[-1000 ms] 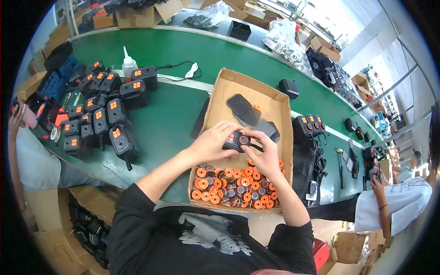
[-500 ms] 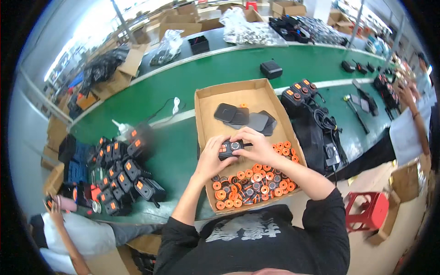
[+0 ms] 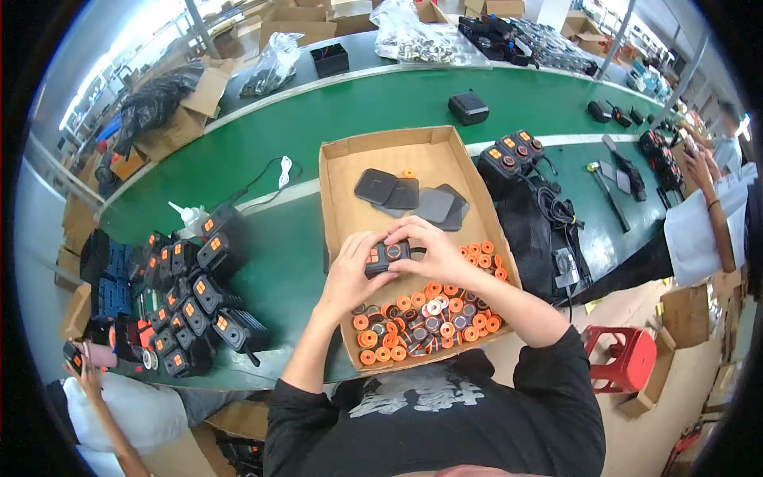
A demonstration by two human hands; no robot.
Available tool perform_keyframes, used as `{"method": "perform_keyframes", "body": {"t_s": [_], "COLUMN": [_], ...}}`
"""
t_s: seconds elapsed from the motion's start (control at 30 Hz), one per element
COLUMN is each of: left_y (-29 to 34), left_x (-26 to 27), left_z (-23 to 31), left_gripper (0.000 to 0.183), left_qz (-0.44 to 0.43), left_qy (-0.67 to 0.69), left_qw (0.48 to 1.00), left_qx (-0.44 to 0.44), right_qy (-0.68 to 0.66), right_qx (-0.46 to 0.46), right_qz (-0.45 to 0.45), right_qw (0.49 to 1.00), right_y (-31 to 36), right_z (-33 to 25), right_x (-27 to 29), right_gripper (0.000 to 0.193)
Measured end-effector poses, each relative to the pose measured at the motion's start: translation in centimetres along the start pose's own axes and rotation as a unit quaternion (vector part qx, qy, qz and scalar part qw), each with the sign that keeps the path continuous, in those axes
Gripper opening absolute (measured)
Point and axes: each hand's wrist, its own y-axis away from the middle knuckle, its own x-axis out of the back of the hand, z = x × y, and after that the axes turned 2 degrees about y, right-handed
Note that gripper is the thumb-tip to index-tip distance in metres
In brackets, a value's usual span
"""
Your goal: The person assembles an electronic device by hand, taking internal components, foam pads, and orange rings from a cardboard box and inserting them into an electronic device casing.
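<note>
Both of my hands are closed around a small black box-shaped device (image 3: 383, 260) with orange buttons and a round dial on its face. My left hand (image 3: 347, 277) grips its left end, and my right hand (image 3: 435, 250) holds the right end, its fingers along the top edge and thumb below the dial. A short black stub juts from the device's right side. I hold it above a shallow cardboard tray (image 3: 327, 191). Many orange-and-black round knobs (image 3: 421, 318) lie in the tray's near part. Flat black square pads (image 3: 375, 185) lie at its far part.
Similar black devices (image 3: 230, 326) crowd the green table (image 3: 278, 262) at left, near a white bottle (image 3: 189, 216). More devices (image 3: 509, 155) and black cables (image 3: 556, 207) lie right of the tray. Co-workers sit at both sides. A red stool (image 3: 628, 358) stands at lower right.
The view has shifted slightly, so the tray and table sit farther left and higher in the picture. Both hands stay on the device, with only small finger movements.
</note>
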Motion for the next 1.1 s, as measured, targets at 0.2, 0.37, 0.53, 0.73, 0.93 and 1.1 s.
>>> {"method": "perform_keyframes", "body": {"t_s": [0.2,0.37,0.53,0.73,0.93,1.1], "left_y": [0.0,-0.1,0.0,0.0,0.6,0.5], "left_x": [0.2,0.0,-0.1,0.2,0.3,-0.1], "left_z": [-0.1,-0.2,-0.3,-0.7,-0.3,-0.7], "left_gripper": [0.068,0.068,0.068,0.065,0.065,0.065], "left_qz": [-0.011,-0.016,-0.023,-0.004,-0.001,-0.002], "left_qy": [0.017,0.012,0.029,0.016,0.025,0.038], "left_qw": [1.0,1.0,0.999,1.0,1.0,0.999], "left_qx": [-0.002,0.009,0.012,-0.001,0.003,-0.025], "right_qy": [-0.061,-0.065,-0.088,0.038,0.28,0.351], "right_qx": [-0.028,-0.04,-0.066,0.005,0.03,0.012], "right_qz": [0.003,-0.017,-0.054,-0.09,-0.136,-0.129], "right_qw": [0.998,0.997,0.992,0.995,0.95,0.927], "right_y": [0.2,0.2,0.3,-2.8,-10.0,-11.9], "right_z": [0.9,1.3,1.1,0.7,4.6,9.5], "right_x": [-0.4,-0.1,0.4,2.8,3.2,0.1], "right_gripper": [0.026,0.026,0.027,0.022,0.046,0.072]}}
